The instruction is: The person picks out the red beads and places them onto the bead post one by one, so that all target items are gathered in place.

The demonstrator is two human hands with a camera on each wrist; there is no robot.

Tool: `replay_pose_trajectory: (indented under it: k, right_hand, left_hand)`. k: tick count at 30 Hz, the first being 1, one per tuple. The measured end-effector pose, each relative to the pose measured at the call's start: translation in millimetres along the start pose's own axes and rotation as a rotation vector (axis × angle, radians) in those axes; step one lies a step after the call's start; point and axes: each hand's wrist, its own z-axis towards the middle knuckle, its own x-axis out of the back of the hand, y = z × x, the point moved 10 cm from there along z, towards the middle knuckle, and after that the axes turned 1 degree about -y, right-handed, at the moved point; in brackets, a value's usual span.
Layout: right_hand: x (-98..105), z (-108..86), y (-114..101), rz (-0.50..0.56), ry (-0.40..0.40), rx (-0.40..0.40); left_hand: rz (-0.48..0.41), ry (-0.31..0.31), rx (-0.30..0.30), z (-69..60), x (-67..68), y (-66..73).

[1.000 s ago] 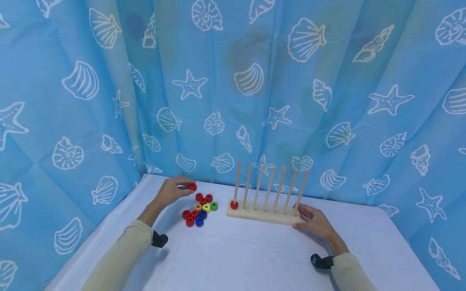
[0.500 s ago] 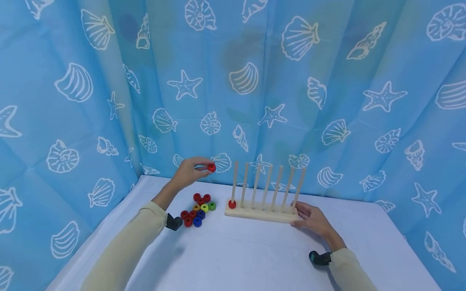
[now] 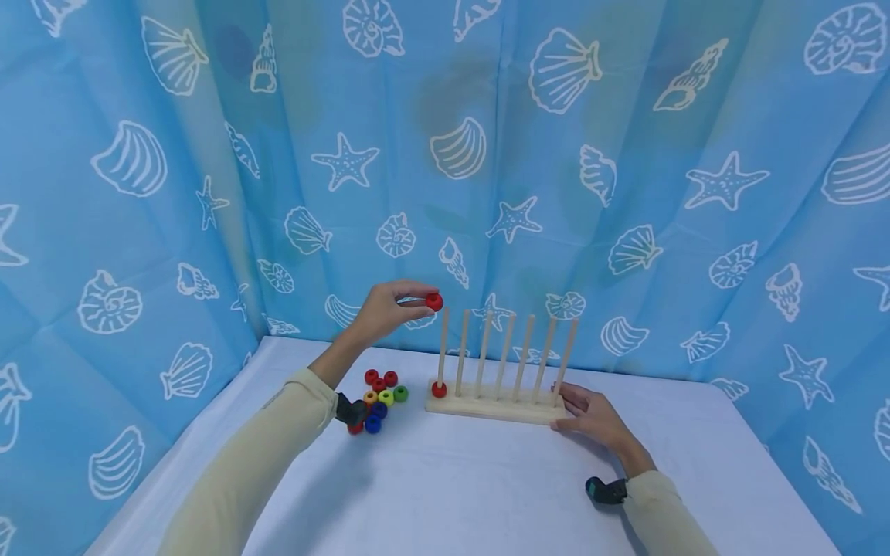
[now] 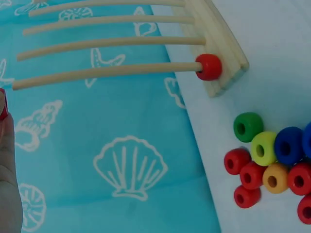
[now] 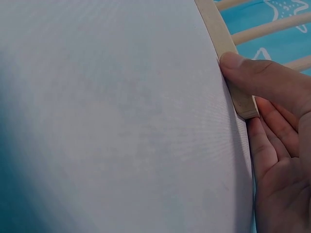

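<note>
My left hand (image 3: 389, 310) pinches a red bead (image 3: 434, 302) between thumb and fingers, up beside the top of the leftmost peg (image 3: 443, 347). In the left wrist view only a sliver of that bead (image 4: 3, 104) shows at the left edge. The wooden peg rack (image 3: 497, 409) stands on the table with a row of several upright pegs. Another red bead (image 3: 439, 390) sits at the foot of the leftmost peg. At the rack's right end my right hand (image 3: 594, 418) grips the base, thumb (image 5: 243, 65) on the front and fingers behind.
Left of the rack lies a cluster of loose beads: several red, blue ones (image 3: 373, 424), a green one (image 3: 400, 394), a yellow one (image 3: 385, 398) and an orange one (image 4: 275, 178). A blue shell-patterned curtain (image 3: 417, 154) hangs behind the white-covered table (image 3: 487, 494).
My left hand has lifted the red bead from beside the cluster and carried it up and right to the leftmost peg's tip. My right hand keeps its grip on the rack.
</note>
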Motion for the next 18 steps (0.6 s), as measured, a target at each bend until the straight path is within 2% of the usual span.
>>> replay_pose_trajectory:
  k: [9, 18]
  right_hand:
    - [-0.6, 1.2, -0.1, -0.002, 0.004, 0.002]
    - [0.4, -3.5, -6.6, -0.004, 0.003, 0.018]
  left_hand:
    - [0.038, -0.024, -0.007, 7.5, -8.5, 11.0]
    - [0.057, -0.035, 0.037, 10.3, -14.3, 8.8]
